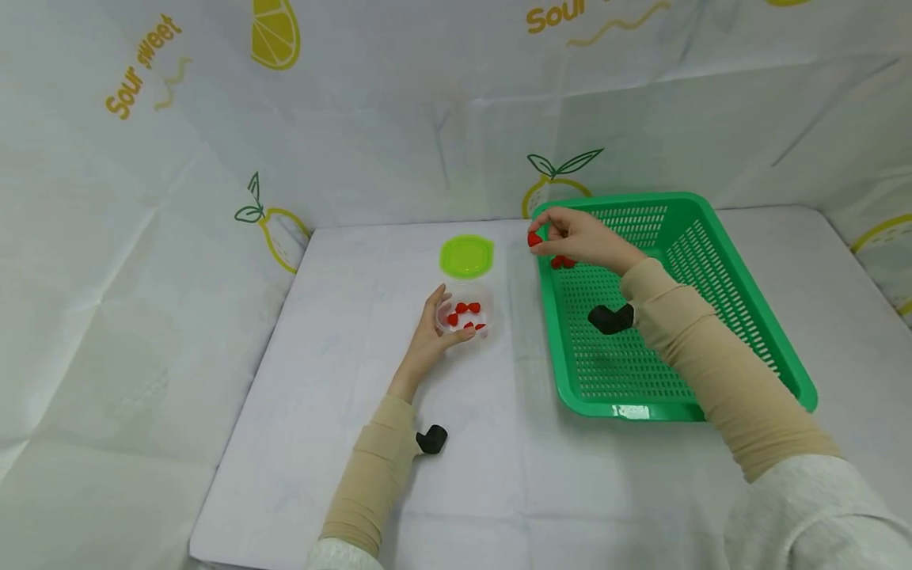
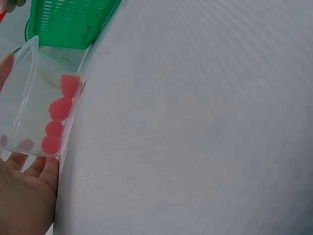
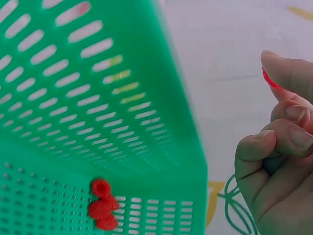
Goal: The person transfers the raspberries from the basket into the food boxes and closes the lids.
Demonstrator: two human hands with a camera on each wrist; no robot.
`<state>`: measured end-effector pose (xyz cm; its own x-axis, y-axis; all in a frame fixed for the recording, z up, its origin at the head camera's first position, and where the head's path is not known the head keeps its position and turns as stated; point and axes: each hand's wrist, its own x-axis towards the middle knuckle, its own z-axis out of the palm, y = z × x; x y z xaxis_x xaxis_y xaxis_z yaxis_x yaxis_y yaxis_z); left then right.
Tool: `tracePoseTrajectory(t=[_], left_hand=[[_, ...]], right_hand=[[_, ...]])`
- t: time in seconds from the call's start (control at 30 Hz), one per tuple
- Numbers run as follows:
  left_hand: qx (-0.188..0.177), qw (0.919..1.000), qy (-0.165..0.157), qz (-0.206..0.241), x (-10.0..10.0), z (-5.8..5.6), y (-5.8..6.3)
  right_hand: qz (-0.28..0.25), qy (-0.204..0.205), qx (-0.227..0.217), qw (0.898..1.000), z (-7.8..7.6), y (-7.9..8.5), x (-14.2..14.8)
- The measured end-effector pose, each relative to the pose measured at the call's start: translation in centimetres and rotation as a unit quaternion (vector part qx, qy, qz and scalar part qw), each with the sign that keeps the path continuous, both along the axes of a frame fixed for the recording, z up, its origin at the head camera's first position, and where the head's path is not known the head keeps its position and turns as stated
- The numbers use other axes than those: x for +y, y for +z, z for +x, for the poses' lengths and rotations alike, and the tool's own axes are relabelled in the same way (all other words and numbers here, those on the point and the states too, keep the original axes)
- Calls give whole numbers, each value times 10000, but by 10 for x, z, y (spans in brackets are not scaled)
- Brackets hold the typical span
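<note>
My left hand (image 1: pixel 430 334) grips a clear plastic tub (image 1: pixel 465 294) around its side, thumb toward the front. Several red raspberries (image 2: pixel 60 108) lie on the tub's bottom. Between thumb and index finger, my right hand (image 1: pixel 579 236) pinches one raspberry (image 1: pixel 534 239) above the left rim of the green basket (image 1: pixel 559 348). In the right wrist view that berry (image 3: pixel 269 80) is mostly hidden by the thumb. More raspberries (image 3: pixel 101 208) sit clustered in a corner of the basket, partly covered by the right hand in the head view.
A lime-green lid (image 1: pixel 466 256) lies flat just behind the tub. The basket's tall slotted walls stand to the right of the tub. A white cloth covers the table (image 1: pixel 342 317), and a printed white sheet (image 1: pixel 399 119) hangs behind it.
</note>
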<state>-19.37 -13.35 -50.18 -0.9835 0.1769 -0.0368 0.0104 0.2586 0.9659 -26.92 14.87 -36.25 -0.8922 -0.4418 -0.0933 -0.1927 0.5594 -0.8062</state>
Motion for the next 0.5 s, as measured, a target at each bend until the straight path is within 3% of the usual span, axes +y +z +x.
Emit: tracePoseTrajectory(t=[0.07,0.3,0.4,0.5], left_hand=[[-24,10000,-34,8,0,0,1],[-336,9991,-180,161,1,9,27],[-365,9991,-183,140,1,8,27],[-354,9993,-103,82,0,5,18]], right_hand=[[-26,41,-9,10000,1,2,-5],[-62,223,185,9996,4,16,-25],[-186,360,260,9988,6,20,-34],[-263,522,262,9979,6,20,-44]])
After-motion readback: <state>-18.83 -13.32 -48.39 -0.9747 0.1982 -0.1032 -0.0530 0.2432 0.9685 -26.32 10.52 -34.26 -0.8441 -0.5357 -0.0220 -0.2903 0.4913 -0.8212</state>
